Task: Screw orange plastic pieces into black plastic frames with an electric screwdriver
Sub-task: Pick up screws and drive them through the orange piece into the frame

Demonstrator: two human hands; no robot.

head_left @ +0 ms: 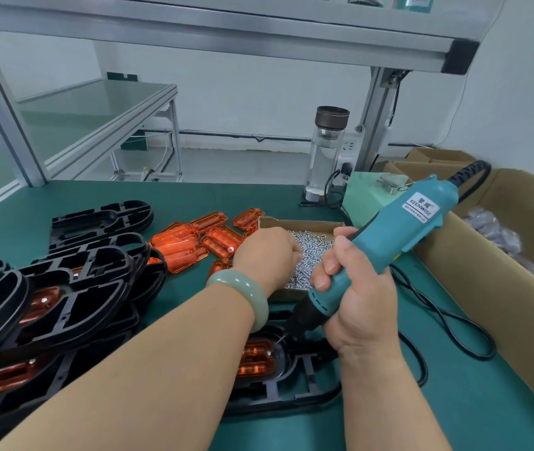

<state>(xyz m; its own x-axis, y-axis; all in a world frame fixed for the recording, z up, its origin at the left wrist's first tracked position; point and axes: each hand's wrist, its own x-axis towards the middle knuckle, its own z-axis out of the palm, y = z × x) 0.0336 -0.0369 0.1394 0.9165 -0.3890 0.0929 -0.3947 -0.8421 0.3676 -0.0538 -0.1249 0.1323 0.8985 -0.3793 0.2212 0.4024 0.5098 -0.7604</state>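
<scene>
Head camera: the right hand (353, 297) clenched the electric screwdriver (389, 242) above the orange piece (256, 356) seated in a black frame (308, 390) at lower centre, while the left hand (265, 255) dipped into the screw box (298, 222) — grip hidden — apparently fetching the next screw to seat and drive.
</scene>
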